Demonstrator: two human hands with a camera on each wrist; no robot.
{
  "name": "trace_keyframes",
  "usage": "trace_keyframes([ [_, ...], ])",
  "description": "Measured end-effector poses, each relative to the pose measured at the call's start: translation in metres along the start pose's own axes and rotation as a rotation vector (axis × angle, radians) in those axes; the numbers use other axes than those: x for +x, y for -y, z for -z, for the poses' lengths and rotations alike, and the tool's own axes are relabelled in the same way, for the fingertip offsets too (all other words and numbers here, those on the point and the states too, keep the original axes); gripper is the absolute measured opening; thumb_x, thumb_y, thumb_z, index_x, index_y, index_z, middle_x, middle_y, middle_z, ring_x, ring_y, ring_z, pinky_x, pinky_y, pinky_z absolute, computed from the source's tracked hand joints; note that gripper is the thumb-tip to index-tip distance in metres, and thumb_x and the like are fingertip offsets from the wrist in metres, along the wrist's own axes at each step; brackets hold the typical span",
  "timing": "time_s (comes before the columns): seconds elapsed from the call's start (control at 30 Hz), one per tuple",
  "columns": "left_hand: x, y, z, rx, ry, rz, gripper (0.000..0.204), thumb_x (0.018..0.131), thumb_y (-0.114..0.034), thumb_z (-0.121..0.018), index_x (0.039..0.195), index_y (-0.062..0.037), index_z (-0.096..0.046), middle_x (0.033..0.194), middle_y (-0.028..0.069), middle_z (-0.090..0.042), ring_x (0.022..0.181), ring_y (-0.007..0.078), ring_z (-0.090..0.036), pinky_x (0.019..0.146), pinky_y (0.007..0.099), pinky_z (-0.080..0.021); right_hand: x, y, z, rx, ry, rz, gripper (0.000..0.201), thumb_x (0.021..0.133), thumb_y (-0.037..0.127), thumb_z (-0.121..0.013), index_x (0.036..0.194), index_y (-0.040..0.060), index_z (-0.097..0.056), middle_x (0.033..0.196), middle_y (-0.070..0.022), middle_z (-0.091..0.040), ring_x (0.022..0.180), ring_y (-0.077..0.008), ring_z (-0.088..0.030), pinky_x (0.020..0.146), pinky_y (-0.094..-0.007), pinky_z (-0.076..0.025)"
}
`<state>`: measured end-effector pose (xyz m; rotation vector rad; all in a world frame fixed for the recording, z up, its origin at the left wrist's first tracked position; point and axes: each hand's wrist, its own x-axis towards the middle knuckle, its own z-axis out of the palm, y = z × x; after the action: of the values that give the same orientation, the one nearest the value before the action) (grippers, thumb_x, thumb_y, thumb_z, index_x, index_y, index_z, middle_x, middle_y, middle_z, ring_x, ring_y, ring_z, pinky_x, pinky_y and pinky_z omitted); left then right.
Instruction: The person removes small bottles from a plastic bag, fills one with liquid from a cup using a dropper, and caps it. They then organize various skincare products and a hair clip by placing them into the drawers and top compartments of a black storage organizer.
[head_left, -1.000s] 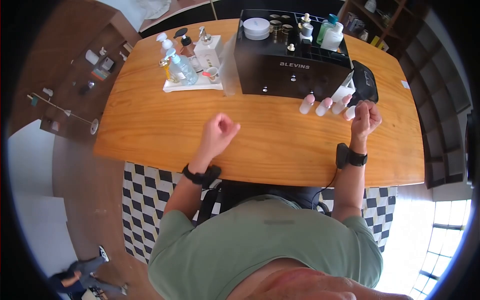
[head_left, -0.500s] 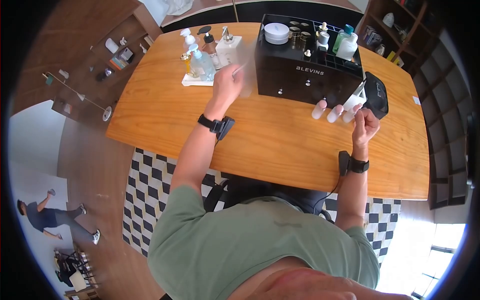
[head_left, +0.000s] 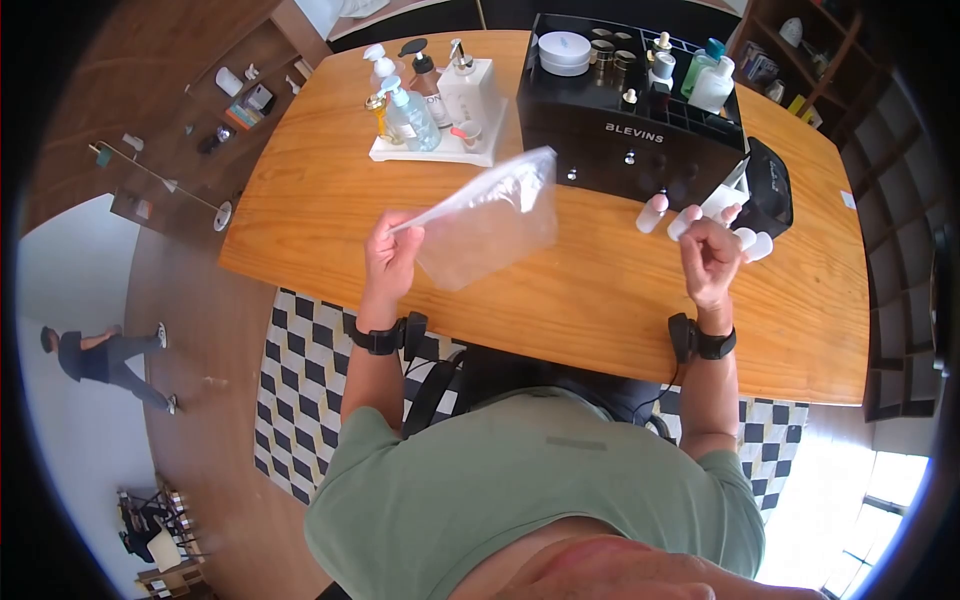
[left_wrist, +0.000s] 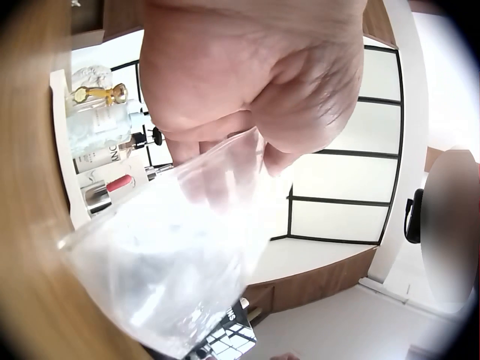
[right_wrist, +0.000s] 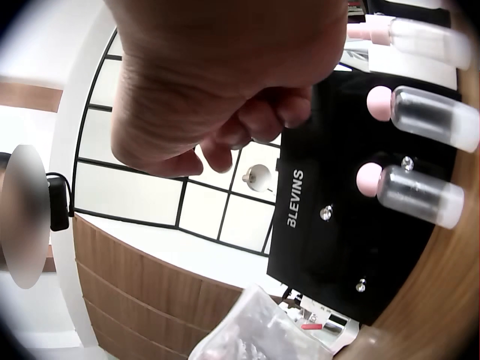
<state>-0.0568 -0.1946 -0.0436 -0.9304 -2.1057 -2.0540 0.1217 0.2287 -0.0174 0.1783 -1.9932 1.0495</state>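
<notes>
My left hand (head_left: 393, 255) pinches a clear plastic bag (head_left: 490, 220) by one corner, thumb against fingers. The bag spreads to the right over the table, and in the left wrist view the flat bag (left_wrist: 165, 255) hangs below the palm. My right hand (head_left: 710, 262) is raised with loosely curled fingers (right_wrist: 259, 120), nothing visible in them. Close beyond it stand small clear bottles with pink tops, among them one bottle (head_left: 652, 214) at the left and another (right_wrist: 431, 116) in the right wrist view. Small white containers (head_left: 760, 246) stand just right of this hand.
A black organizer box (head_left: 630, 150) holds jars and bottles at the back of the wooden table (head_left: 320, 220). Left of it, a white tray (head_left: 440, 153) carries several pump bottles. A black pouch (head_left: 770, 190) lies at the right. Another person (head_left: 100, 357) is on the far left.
My left hand reached forward to the bag beside the box, took hold of it and drew it back towards the front left. My right hand shifted slightly left and nearer me.
</notes>
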Motion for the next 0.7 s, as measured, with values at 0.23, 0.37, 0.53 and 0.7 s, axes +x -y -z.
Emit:
trace_keyframes([
  [0.23,0.001,-0.018,-0.046,-0.3,0.263,-0.058,0.012,0.107,-0.012,-0.059,0.115,-0.0026,-0.059,0.122,0.0165,-0.073,0.106,0.0134,-0.067,0.093,0.0293,-0.052,-0.007,0.02,-0.041,0.126,0.325,-0.156,0.051,0.078,0.0,-0.073,0.128,-0.0041,-0.062,0.11,-0.0143,-0.067,0.096,-0.0238,-0.064,0.086,-0.0358,-0.055],
  [0.37,0.013,-0.016,-0.063,-0.248,0.332,-0.008,0.011,0.107,-0.011,-0.059,0.114,-0.0024,-0.06,0.116,0.012,-0.074,0.098,0.0103,-0.065,0.087,0.027,-0.052,-0.014,0.016,-0.043,0.353,0.534,-0.174,0.055,0.08,0.009,-0.076,0.131,-0.006,-0.062,0.114,-0.017,-0.067,0.104,-0.0276,-0.063,0.091,-0.0386,-0.053],
  [0.53,0.022,0.0,-0.071,-0.19,0.279,0.055,0.011,0.106,-0.011,-0.061,0.112,-0.0011,-0.061,0.106,0.0043,-0.07,0.097,0.007,-0.062,0.086,0.0245,-0.049,-0.008,0.019,-0.037,0.549,0.541,-0.228,0.055,0.087,0.029,-0.073,0.127,-0.0074,-0.064,0.113,-0.0175,-0.067,0.101,-0.0288,-0.064,0.092,-0.0388,-0.05],
  [0.7,0.028,0.007,-0.08,-0.209,0.3,0.094,0.012,0.104,-0.01,-0.064,0.111,-0.0005,-0.061,0.108,0.0047,-0.07,0.101,0.0078,-0.062,0.088,0.0249,-0.049,-0.011,0.02,-0.042,0.546,0.459,-0.086,0.044,0.09,0.025,-0.074,0.119,-0.0069,-0.068,0.105,-0.017,-0.068,0.092,-0.027,-0.065,0.085,-0.0365,-0.051],
])
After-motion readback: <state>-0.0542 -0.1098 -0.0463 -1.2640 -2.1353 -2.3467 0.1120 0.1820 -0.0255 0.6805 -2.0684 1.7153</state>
